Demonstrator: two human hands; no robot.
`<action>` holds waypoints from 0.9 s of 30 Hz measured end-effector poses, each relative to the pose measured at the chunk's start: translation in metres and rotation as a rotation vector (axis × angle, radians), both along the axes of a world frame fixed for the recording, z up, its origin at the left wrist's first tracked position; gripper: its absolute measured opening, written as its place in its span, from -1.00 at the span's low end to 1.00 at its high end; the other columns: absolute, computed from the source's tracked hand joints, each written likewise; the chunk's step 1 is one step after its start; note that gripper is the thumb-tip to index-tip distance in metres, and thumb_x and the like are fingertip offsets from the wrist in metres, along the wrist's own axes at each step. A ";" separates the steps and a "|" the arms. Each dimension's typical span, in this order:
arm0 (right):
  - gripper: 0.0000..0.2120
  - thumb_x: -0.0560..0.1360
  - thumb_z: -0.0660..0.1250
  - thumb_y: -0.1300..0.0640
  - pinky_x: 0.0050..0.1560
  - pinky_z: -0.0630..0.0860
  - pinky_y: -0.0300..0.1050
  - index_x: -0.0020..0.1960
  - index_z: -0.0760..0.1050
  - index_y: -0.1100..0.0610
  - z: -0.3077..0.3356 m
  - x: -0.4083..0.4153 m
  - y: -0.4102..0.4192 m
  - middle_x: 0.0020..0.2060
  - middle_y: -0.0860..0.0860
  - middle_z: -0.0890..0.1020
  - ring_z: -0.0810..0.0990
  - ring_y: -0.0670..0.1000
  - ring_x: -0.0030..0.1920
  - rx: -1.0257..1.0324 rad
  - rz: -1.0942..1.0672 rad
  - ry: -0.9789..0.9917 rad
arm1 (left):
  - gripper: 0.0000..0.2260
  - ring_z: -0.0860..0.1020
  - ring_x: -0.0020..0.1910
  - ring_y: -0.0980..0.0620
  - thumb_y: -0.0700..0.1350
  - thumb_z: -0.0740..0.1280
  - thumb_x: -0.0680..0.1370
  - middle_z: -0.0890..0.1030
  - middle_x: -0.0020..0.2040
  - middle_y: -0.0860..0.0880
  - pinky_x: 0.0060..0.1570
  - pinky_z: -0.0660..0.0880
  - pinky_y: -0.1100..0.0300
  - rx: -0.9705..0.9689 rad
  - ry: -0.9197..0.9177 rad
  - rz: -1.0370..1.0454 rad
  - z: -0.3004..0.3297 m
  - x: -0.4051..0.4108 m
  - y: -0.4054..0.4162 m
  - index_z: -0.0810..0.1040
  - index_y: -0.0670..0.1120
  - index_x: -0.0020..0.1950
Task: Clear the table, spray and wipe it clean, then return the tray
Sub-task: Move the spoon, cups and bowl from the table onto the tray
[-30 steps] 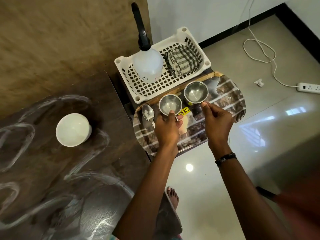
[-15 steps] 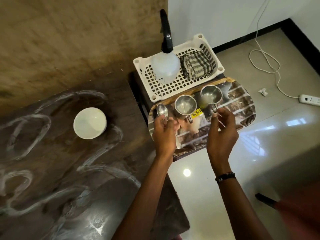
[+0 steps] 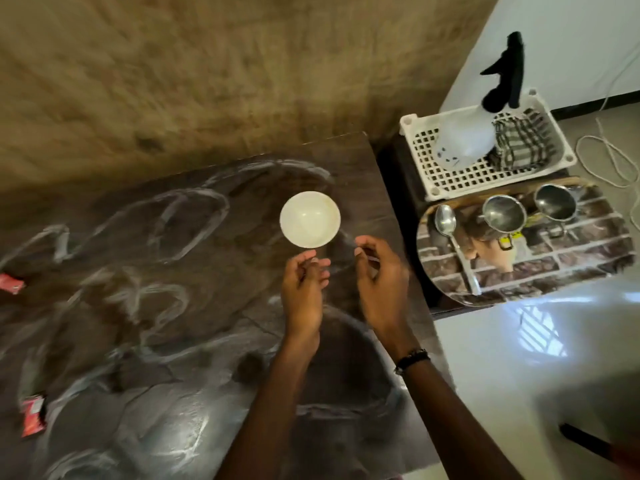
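The white bowl (image 3: 310, 218) is sitting just beyond my left hand (image 3: 304, 289) and right hand (image 3: 380, 276), both loosely open and holding nothing. I am clearing the table (image 3: 173, 306); next I am needing to cup the bowl and carry it right to the tray (image 3: 588, 271)

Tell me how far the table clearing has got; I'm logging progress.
Partly done: two steel cups and a spoon sit on the tray. In hand: both hands, left and right, are empty near the white bowl. Left: bowl, red wrappers, then spraying with the bottle and wiping the white smears.
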State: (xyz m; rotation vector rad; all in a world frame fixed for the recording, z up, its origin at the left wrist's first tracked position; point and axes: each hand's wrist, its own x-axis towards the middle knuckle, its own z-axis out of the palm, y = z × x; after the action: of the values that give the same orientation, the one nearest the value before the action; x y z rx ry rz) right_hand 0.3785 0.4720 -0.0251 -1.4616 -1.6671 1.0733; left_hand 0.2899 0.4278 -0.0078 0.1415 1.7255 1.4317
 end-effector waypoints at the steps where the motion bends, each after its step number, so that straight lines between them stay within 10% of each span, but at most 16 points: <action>1: -0.79 0.58 0.26 0.22 0.04 0.53 -0.22 0.19 0.53 0.17 -0.003 -0.013 -0.003 0.06 0.03 0.64 0.60 -0.07 0.01 0.000 -0.007 -0.024 | -0.86 0.55 -0.18 0.10 -0.25 0.17 0.60 0.61 -0.12 -0.03 -0.07 0.51 0.25 -0.006 -0.008 0.004 0.000 -0.012 -0.007 0.45 -0.15 0.12; 10: -0.66 0.56 0.31 0.05 0.08 0.59 0.18 0.20 0.54 0.28 -0.043 -0.083 0.017 -0.03 0.09 0.62 0.63 0.04 -0.15 -0.474 -0.319 0.100 | -0.82 0.55 -0.19 0.12 -0.24 0.16 0.61 0.60 -0.10 -0.01 -0.19 0.53 0.38 -0.023 -0.032 -0.073 -0.007 -0.081 -0.046 0.46 -0.18 0.17; 20: -0.66 0.56 0.24 0.33 -0.20 0.65 -0.18 0.33 0.43 0.28 -0.039 -0.063 -0.008 0.12 0.04 0.53 0.53 0.11 0.15 -0.491 -0.278 0.295 | -0.80 0.57 -0.05 0.08 -0.20 0.16 0.62 0.59 0.10 -0.11 -0.02 0.51 0.29 -0.095 -0.073 -0.142 -0.017 -0.070 -0.057 0.46 -0.16 0.21; 27: -0.85 0.55 0.31 0.19 0.02 0.63 0.12 0.09 0.55 0.03 -0.018 0.018 -0.051 -0.02 -0.05 0.66 0.63 0.03 0.03 -0.427 -0.336 0.263 | -0.67 0.46 0.28 0.06 -0.05 0.21 0.59 0.47 0.32 0.03 0.15 0.49 0.22 -0.020 -0.146 -0.250 -0.001 -0.005 -0.035 0.40 0.00 0.36</action>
State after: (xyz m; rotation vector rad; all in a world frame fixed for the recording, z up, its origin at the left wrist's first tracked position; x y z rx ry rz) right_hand 0.3962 0.4210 -0.0436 -1.7001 -1.0030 1.4086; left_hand 0.2844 0.3928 -0.0085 0.2280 1.5436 1.2117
